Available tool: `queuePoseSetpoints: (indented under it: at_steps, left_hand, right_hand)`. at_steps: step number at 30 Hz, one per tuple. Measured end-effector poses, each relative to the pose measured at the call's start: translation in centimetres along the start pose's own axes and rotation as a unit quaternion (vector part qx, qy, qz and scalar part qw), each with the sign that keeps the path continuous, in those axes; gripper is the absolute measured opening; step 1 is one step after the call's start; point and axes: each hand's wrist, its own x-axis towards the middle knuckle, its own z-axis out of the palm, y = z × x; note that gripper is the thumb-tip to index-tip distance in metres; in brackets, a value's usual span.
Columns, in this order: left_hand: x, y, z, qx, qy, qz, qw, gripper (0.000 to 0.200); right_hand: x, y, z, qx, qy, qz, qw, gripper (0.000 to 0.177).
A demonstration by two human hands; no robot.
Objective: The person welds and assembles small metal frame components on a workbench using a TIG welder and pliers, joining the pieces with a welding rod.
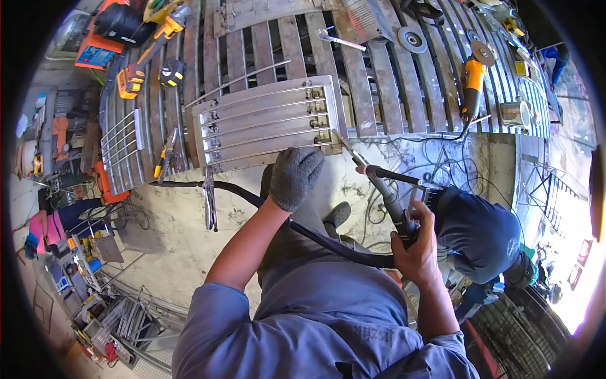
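Observation:
In the head view my right hand (pixel 416 243), bare, is closed around the rear of a slim grey power tool (pixel 388 199) that looks like a narrow belt sander, with a black side handle. Its tip is at the lower right corner of a flat metal panel (pixel 262 129) lying on the slatted bench. Several thin rods run along the panel, with small fittings at their ends. My left hand (pixel 297 178), in a dark grey glove, is curled at the panel's front edge; whatever its fingers hold is hidden. A thick black hose (pixel 328 246) crosses in front of my body.
An orange angle grinder (pixel 473 82), a loose disc (pixel 412 39), a brush (pixel 341 42) and a tape measure (pixel 171 73) lie on the slatted bench (pixel 360 95). Locking pliers (pixel 209 199) hang at its front edge. A person in dark clothes (pixel 480 227) bends at my right. Cables cover the floor.

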Motion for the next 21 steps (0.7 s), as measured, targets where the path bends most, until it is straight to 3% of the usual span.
queuePoseSetpoints:
  at_steps: [3,6,15,21]
  left_hand:
    - [0.2,0.2,0.0,-0.018,0.012,-0.023,1.0,0.029]
    - [0.5,0.4,0.2,-0.007,0.018,-0.023,1.0,0.03]
    - [0.6,1.1,0.3,0.054,-0.009,-0.03,0.998,0.043]
    - [0.1,0.6,0.4,0.07,-0.018,-0.001,0.997,0.05]
  right_hand:
    - [0.4,0.3,1.2,0.036,0.001,0.055,0.998,0.073]
    - [1.1,0.7,1.9,0.02,0.023,-0.007,1.0,0.072]
    - [1.5,1.6,3.8,0.021,0.03,-0.036,0.999,0.082]
    - [1.7,1.2,4.3,0.02,0.025,-0.026,0.999,0.076]
